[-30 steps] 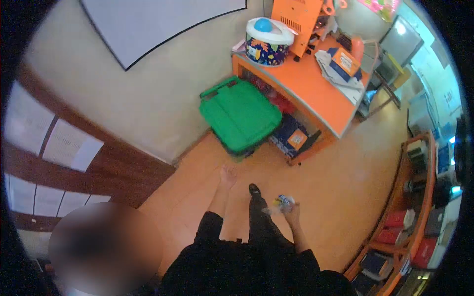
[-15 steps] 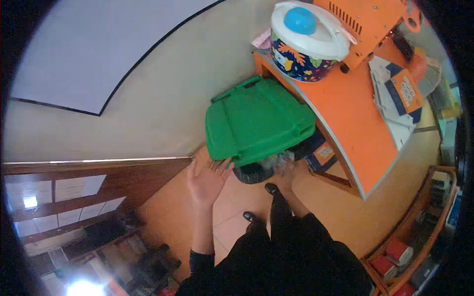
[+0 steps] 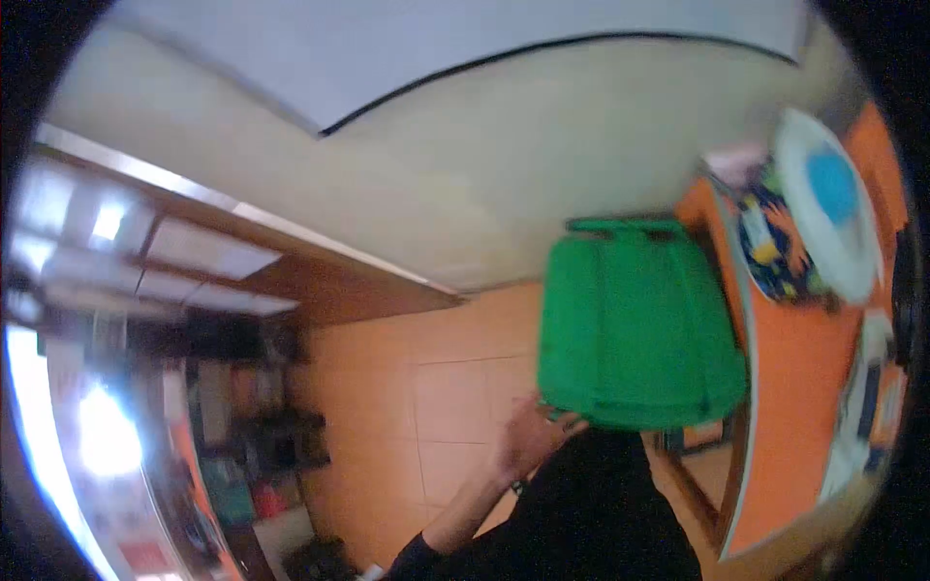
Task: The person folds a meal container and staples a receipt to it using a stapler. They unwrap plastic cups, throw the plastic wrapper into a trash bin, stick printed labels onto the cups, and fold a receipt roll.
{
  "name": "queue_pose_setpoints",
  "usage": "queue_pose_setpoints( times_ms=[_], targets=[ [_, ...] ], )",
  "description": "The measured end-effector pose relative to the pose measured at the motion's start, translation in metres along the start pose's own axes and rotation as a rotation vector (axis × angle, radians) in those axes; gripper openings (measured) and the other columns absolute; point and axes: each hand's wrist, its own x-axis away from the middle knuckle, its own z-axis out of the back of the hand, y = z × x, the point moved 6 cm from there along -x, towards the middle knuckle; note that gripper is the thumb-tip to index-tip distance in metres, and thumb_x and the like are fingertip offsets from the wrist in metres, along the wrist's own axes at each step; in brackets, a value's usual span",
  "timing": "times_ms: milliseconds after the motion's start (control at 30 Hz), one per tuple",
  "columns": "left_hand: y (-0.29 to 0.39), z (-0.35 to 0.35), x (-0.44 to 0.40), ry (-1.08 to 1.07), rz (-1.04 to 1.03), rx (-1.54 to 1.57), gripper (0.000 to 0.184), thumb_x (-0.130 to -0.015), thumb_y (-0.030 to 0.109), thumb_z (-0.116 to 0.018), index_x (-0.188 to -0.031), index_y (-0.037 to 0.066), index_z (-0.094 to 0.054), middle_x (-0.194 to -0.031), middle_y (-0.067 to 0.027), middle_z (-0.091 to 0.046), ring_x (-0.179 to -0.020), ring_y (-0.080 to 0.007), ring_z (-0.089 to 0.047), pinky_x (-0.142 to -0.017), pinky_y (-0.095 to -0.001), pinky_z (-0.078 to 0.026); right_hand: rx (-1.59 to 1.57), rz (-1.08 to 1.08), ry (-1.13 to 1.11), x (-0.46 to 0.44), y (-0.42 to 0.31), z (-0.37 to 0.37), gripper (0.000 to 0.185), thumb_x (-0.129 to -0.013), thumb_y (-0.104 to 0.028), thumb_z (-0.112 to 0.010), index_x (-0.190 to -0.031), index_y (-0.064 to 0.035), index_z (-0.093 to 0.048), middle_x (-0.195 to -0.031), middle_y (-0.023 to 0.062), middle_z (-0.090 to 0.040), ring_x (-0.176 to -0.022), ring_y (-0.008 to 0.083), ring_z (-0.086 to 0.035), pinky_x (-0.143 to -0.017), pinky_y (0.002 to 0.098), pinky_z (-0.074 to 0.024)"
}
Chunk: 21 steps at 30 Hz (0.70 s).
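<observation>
A green bin lid [image 3: 639, 329] lies beside the orange desk, its near edge toward me. My left hand [image 3: 536, 434] is at the lid's lower left corner, with its fingertips at or under the edge; blur hides whether they grip it. My right hand is not visible in the current view. My dark-clothed leg [image 3: 601, 494] is just below the lid.
An orange desk [image 3: 790, 387] at the right bears a patterned tub [image 3: 775, 242] with a white lid and blue knob, and papers. A pale wall [image 3: 465, 184] stands behind the bin. Tiled floor [image 3: 450, 387] and blurred shelves lie to the left.
The view has swung left, and the lid appears farther right. My left hand has gone from spread open to the lid's corner. My right hand, earlier holding a small packet, has left sight.
</observation>
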Motion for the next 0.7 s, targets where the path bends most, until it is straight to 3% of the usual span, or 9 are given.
queue_pose_setpoints(
  times_ms=[33, 100, 167, 233, 433, 533, 600, 700],
  targets=[
    [-0.004, 0.014, 0.000, 0.024, -0.021, -0.087, 0.059, -0.091, 0.048, -0.047, -0.135, 0.011, -0.039, -0.138, -0.0148, -0.042, -0.126, -0.0384, -0.038, -0.112, -0.0566, -0.023, 0.000, 0.009, -0.005, 0.002, 0.004, 0.005, 0.053, -0.088, -0.036, -0.056, -0.128, -0.0022, -0.047, -0.121, 0.0222, -0.054, -0.114, 0.0385, -0.049, -0.094, 0.0480, -0.0427],
    [-0.017, 0.032, -0.006, -0.083, -0.064, 0.065, 0.059, -0.089, 0.045, -0.053, -0.135, 0.012, -0.039, -0.136, -0.0126, -0.043, -0.124, -0.0354, -0.041, -0.111, -0.0537, -0.028, 0.003, 0.039, 0.002, 0.000, 0.004, 0.017, 0.053, -0.089, -0.036, -0.056, -0.128, -0.0024, -0.048, -0.121, 0.0217, -0.055, -0.113, 0.0378, -0.049, -0.094, 0.0476, -0.0429],
    [-0.021, 0.026, -0.007, 0.120, -0.014, 0.078, 0.058, -0.087, 0.041, -0.059, -0.134, 0.013, -0.040, -0.132, -0.0095, -0.047, -0.120, -0.0320, -0.044, -0.106, -0.0496, -0.034, 0.012, 0.084, 0.021, -0.001, -0.001, 0.027, 0.052, -0.089, -0.037, -0.055, -0.128, -0.0025, -0.048, -0.120, 0.0211, -0.055, -0.113, 0.0372, -0.049, -0.094, 0.0472, -0.0430],
    [-0.029, 0.037, -0.014, 0.174, 0.035, 0.130, 0.055, -0.086, 0.038, -0.061, -0.133, 0.015, -0.043, -0.128, -0.0061, -0.050, -0.113, -0.0297, -0.048, -0.099, -0.0469, -0.039, -0.009, 0.181, 0.031, -0.006, -0.025, 0.036, 0.052, -0.089, -0.037, -0.055, -0.128, -0.0026, -0.048, -0.120, 0.0206, -0.055, -0.112, 0.0365, -0.050, -0.093, 0.0467, -0.0432],
    [-0.033, 0.050, -0.015, 0.241, 0.080, 0.004, 0.038, -0.085, 0.045, -0.060, -0.116, 0.024, -0.055, -0.117, -0.0004, -0.056, -0.100, -0.0169, -0.051, -0.085, -0.0326, -0.040, -0.213, 0.584, -0.198, 0.031, -0.189, 0.040, 0.052, -0.090, -0.038, -0.054, -0.127, -0.0030, -0.049, -0.119, 0.0191, -0.056, -0.111, 0.0345, -0.051, -0.093, 0.0454, -0.0436],
    [-0.039, 0.063, -0.014, 0.136, -0.061, -0.147, 0.066, -0.082, 0.057, -0.055, -0.137, 0.021, -0.043, -0.140, 0.0006, -0.042, -0.125, -0.0220, -0.040, -0.098, -0.0418, -0.033, -0.257, 0.743, -0.436, 0.095, -0.279, 0.021, 0.051, -0.090, -0.039, -0.054, -0.127, -0.0032, -0.050, -0.119, 0.0183, -0.056, -0.110, 0.0335, -0.051, -0.092, 0.0448, -0.0438],
    [-0.033, 0.036, 0.039, -0.170, -0.090, 0.005, 0.081, -0.090, 0.054, -0.050, -0.152, 0.020, -0.009, -0.157, -0.0133, 0.003, -0.144, -0.0369, 0.001, -0.111, -0.0588, -0.015, -0.255, 0.825, -0.601, 0.158, -0.333, 0.006, 0.051, -0.090, -0.039, -0.053, -0.127, -0.0034, -0.050, -0.119, 0.0178, -0.056, -0.110, 0.0328, -0.052, -0.092, 0.0443, -0.0440],
    [0.004, 0.043, 0.172, -0.401, -0.190, -0.209, 0.073, -0.089, 0.056, -0.048, -0.147, 0.022, -0.019, -0.150, -0.0107, -0.011, -0.135, -0.0328, -0.014, -0.106, -0.0534, -0.022, -0.216, 0.902, -0.853, 0.270, -0.395, -0.020, 0.051, -0.091, -0.040, -0.053, -0.126, -0.0036, -0.051, -0.118, 0.0170, -0.057, -0.109, 0.0318, -0.052, -0.091, 0.0437, -0.0442]
  ],
)
